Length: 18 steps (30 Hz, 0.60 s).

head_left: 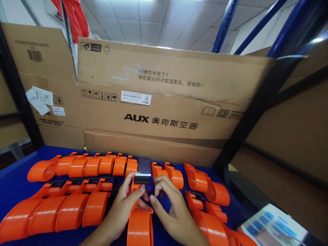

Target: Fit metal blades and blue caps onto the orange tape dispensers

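Observation:
Near the middle, my left hand [127, 201] is closed round the neck of an orange tape dispenser [140, 227], thumb on its near side. The dispenser's black head carries a pale toothed cutting strip [142, 175], pointing up and away from me. Just to the right, my right hand [173, 208] has bent fingers and a thumb apart from the index finger, with nothing seen between them. Its hidden fingertips may or may not touch the dispenser. Beyond the cutting strip a dark flat piece [144, 165] shows; I cannot tell whether it belongs to the dispenser.
Rows of orange tape dispensers [71, 210] lie on the blue shelf [12, 174] to the left, back and right. An AUX cardboard panel [161, 102] stands behind them. A dark upright post [246, 116] is at right, with a white box with blue marks [271, 223] below it.

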Tool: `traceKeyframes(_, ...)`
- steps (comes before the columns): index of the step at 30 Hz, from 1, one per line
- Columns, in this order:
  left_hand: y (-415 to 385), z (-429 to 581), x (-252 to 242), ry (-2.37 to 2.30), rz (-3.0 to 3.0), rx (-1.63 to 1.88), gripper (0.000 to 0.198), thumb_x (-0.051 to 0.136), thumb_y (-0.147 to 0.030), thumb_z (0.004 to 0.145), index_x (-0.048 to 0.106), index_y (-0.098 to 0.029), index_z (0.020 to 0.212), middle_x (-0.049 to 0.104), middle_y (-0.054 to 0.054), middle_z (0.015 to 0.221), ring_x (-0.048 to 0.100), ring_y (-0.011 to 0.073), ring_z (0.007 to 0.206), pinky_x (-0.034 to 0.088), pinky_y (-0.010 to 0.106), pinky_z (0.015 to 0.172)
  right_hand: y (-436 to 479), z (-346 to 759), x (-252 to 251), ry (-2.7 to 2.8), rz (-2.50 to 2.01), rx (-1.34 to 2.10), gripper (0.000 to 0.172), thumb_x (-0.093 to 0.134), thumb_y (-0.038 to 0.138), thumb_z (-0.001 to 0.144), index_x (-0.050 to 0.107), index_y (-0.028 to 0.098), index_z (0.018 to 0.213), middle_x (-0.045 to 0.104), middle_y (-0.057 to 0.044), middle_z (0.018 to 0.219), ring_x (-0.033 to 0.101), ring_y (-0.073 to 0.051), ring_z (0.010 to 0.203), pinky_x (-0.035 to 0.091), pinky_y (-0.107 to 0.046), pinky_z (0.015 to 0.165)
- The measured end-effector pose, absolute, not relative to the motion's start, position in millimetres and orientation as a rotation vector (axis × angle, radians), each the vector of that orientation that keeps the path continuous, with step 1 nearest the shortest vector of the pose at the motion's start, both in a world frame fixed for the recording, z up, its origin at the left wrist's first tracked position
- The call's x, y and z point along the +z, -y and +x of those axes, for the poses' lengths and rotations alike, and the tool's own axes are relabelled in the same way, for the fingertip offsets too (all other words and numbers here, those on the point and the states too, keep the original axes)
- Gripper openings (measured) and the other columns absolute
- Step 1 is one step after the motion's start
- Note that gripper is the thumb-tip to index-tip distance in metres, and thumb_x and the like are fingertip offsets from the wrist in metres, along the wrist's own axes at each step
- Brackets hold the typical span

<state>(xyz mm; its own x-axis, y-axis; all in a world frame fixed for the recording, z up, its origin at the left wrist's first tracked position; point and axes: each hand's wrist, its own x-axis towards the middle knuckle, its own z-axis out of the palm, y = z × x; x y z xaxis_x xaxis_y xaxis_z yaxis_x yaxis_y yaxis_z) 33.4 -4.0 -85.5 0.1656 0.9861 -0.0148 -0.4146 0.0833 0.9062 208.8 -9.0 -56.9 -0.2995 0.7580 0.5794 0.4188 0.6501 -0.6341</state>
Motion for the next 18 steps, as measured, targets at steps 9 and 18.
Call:
traceKeyframes(9, 19.8, 33.1, -74.8, -0.518, 0.79, 0.943, 0.092, 0.065, -0.036, 0.093, 0.002, -0.031, 0.159, 0.075, 0.004, 0.069, 0.079, 0.0323, 0.067, 0.058, 0.039, 0.064, 8.4, 212.3, -57.1, 1.586, -0.859, 1.113, 0.035, 0.05, 0.044, 0.1, 0.054, 0.029, 0.13, 0.069, -0.007, 0.116, 0.065, -0.025, 0.112, 0.052, -0.04, 0.096)
traceKeyframes(18, 13.1, 33.1, -84.0, -0.531, 0.94, 1.029, 0.054, 0.079, -0.031, 0.083, 0.059, -0.023, 0.133, 0.062, 0.018, 0.138, 0.078, 0.0328, 0.091, 0.062, 0.043, 0.077, 6.1, 203.3, -64.0, 1.502, -0.868, 1.077, 0.03, 0.061, 0.048, 0.093, 0.053, 0.026, 0.111, 0.063, -0.005, 0.101, 0.062, -0.022, 0.093, 0.053, -0.033, 0.082)
